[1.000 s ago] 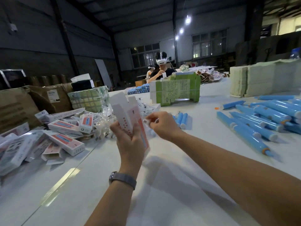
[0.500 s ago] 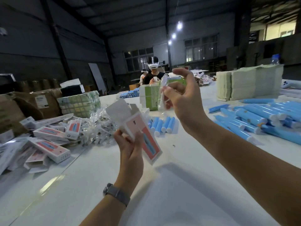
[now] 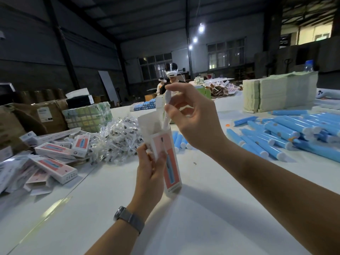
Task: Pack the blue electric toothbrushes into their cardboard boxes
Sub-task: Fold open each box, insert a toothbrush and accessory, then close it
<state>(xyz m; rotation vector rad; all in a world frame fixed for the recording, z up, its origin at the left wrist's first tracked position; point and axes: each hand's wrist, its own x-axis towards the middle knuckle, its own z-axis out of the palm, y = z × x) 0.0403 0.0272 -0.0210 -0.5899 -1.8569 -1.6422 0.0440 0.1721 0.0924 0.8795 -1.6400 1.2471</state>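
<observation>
My left hand (image 3: 150, 169) grips a white and pink cardboard box (image 3: 170, 162) upright above the table, its top flap open. My right hand (image 3: 195, 118) pinches a small clear bag with a brush head (image 3: 166, 109) just over the box mouth, the bag's lower end dipping into the opening. Several blue toothbrush handles (image 3: 287, 133) lie in a heap on the table at the right. A few more blue handles (image 3: 179, 140) lie behind the box.
A pile of bagged brush heads (image 3: 117, 137) and closed and flat boxes (image 3: 55, 162) lie at the left. Brown cartons (image 3: 33, 116) stand behind them. Green paper stacks (image 3: 279, 91) stand at the back right. Another person (image 3: 170, 78) sits at the table's far end.
My right hand lifted the bagged brush head from the table and brought it down over the box mouth. My left hand turned the box upright.
</observation>
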